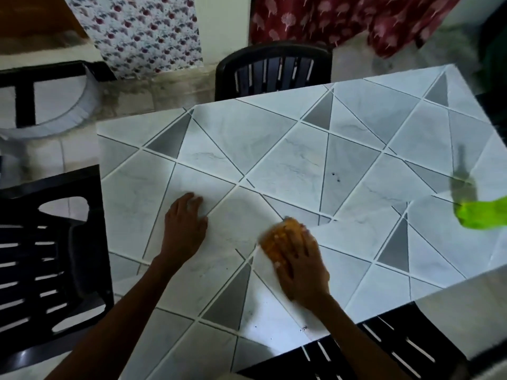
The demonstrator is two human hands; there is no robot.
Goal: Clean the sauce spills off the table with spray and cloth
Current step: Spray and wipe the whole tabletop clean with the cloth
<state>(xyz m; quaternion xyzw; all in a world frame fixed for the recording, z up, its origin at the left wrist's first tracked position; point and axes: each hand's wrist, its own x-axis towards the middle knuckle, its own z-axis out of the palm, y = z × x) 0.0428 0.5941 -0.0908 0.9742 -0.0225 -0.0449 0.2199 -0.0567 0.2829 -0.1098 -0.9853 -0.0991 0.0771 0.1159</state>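
Grey-and-white tile pattern is covering the table (288, 149), which is filling most of the view, with black chairs (49, 259) standing around its edges. The left hand (183, 223) is lying flat on the tabletop, fingers straight and holding nothing, apparently bracing. The right hand (299, 259) is pressing down just to its right, fingers spread over the cloth and blurred, so a wiping stroke is probably going on. A green bottle (482, 215) is sitting at the far right edge of the table, well apart from both hands and nearer the right one; it is too blurred to tell how it is standing. The orange cloth (277, 237) is bunched under the right hand's fingers, touching the table. A few dark specks (336, 177) are showing ahead and to the right of the cloth, clearly on the right hand's side, so the next stroke is likely heading forward and rightward. More tiny specks (304, 329) are lying near the table's near edge, behind that hand.
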